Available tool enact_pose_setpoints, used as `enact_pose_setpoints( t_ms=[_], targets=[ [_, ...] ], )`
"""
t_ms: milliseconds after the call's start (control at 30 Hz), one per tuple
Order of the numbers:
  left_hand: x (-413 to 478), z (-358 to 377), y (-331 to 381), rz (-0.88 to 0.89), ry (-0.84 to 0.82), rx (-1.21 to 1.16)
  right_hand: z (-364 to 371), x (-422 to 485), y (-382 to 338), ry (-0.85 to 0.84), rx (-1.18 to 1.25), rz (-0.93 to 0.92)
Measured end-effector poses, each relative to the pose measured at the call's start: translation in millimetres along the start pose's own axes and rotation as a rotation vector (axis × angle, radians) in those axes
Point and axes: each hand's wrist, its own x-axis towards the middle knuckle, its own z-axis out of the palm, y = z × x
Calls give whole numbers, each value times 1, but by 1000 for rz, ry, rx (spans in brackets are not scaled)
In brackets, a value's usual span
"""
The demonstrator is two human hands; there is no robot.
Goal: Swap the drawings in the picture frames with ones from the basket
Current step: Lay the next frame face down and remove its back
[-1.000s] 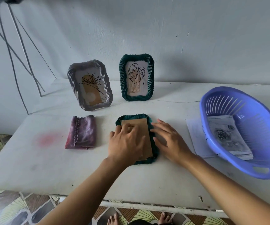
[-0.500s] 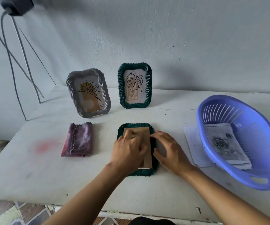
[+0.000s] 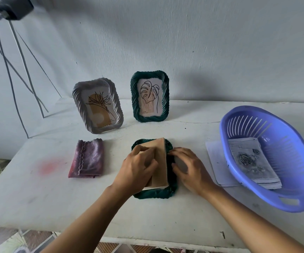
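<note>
A dark green picture frame (image 3: 155, 194) lies face down at the middle of the white table (image 3: 38, 198). Its brown backing board (image 3: 159, 161) is tilted, with the right edge raised off the frame. My left hand (image 3: 136, 168) grips the board from the left, fingers curled over it. My right hand (image 3: 189, 167) holds the frame's right rim with bent fingers. A blue plastic basket (image 3: 293, 207) stands at the right, holding a stack of drawings (image 3: 251, 161) with a rose sketch on top.
Two frames stand upright at the back: a grey one (image 3: 117, 108) with a flower drawing and a green one (image 3: 134, 99) with a leaf drawing. A folded purple cloth (image 3: 88, 158) lies at the left. A white sheet (image 3: 215, 161) lies under the basket. Tripod legs (image 3: 19, 70) stand far left.
The backing board lay flat under both hands; now its right edge is lifted and it tilts toward the left. My right hand has moved from the board to the frame's right rim.
</note>
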Motion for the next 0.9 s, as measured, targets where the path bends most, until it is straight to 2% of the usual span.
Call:
enact_pose_setpoints(
  t_ms=[133, 367, 633, 900],
  targets=[
    [6, -13, 2, -78, 66, -94, 0, 0, -1, -8, -17, -42],
    [-2, -8, 7, -76, -58, -18, -2, 0, -4, -8, 2, -10],
    [1, -17, 9, -100, 34, -78, 3, -1, 3, 19, -52, -86],
    [0, -75, 6, -110, 162, -107, 6, 0, 5, 29, -79, -93]
  ],
)
